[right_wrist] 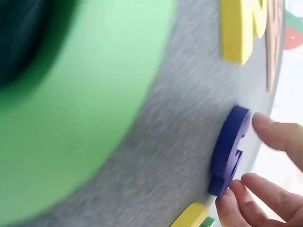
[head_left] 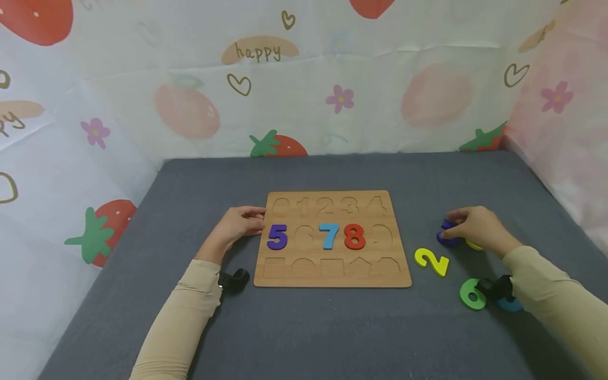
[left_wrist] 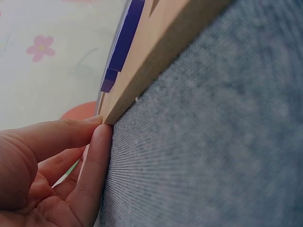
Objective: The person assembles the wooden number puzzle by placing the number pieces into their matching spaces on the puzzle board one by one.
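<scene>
A wooden number puzzle board (head_left: 311, 253) lies on the grey cloth, with a purple 5 (head_left: 277, 237), a light blue 7 (head_left: 329, 236) and a red 8 (head_left: 354, 236) set in its middle row. My left hand (head_left: 242, 224) pinches the board's left edge between thumb and finger, clearer in the left wrist view. Over at the right, my right hand (head_left: 482, 229) spans a dark blue number piece (right_wrist: 228, 151), shaped like a 3. Its fingertips reach the piece's lower end in the right wrist view, while the thumb appears slightly apart from it.
Right of the board lies a yellow 2 (head_left: 432, 262). Nearer me are a green ring-shaped piece (head_left: 472, 294) and a blue piece (head_left: 510, 304), partly covered by the wrist camera. Another yellow piece (head_left: 474, 245) shows under the right hand. A patterned curtain (head_left: 370, 105) hangs behind the table.
</scene>
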{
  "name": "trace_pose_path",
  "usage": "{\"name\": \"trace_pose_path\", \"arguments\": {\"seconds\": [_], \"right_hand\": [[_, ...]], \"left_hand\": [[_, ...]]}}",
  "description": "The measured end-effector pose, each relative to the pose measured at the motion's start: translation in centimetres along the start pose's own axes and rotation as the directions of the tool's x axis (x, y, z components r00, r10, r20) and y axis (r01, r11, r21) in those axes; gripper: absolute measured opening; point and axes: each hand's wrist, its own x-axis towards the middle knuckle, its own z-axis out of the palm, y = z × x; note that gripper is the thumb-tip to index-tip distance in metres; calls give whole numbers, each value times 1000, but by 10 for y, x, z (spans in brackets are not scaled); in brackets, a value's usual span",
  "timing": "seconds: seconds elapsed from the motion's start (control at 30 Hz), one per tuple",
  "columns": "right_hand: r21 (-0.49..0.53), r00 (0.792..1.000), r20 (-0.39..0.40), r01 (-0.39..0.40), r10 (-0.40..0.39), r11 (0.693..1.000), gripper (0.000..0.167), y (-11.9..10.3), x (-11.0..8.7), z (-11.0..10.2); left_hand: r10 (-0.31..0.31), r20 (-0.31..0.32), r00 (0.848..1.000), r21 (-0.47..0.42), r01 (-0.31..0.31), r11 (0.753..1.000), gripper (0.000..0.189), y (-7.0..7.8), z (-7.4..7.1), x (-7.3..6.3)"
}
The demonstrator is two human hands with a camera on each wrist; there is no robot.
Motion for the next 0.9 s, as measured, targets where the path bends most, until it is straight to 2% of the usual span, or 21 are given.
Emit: {"name": "trace_pose_path", "arguments": {"seconds": [0.2, 0.37, 0.53, 0.63, 0.9], "right_hand": [[-39, 1000, 28, 7, -6, 999, 90, -1, -2, 5], [-65, 998, -8, 55, -56, 996, 83, -4, -2, 6], [-48, 999, -4, 49, -49, 998, 80, -10, 0, 6], [-5, 999, 18, 33, -32, 999, 81, -18, 5, 5], [74, 999, 14, 32, -33, 997, 79, -55, 29, 10]], "left_hand": [[-12, 6, 1000, 1, 12, 1000, 51, 1, 2, 0], [-14, 4, 1000, 9, 13, 1000, 51, 1, 0, -1], [-16, 3, 1000, 6, 16, 1000, 51, 1, -1, -1], [-15, 1, 1000, 7, 15, 1000, 51, 0, -1, 0], [-5, -2, 1000, 2, 5, 1000, 51, 0, 0, 1]]}}
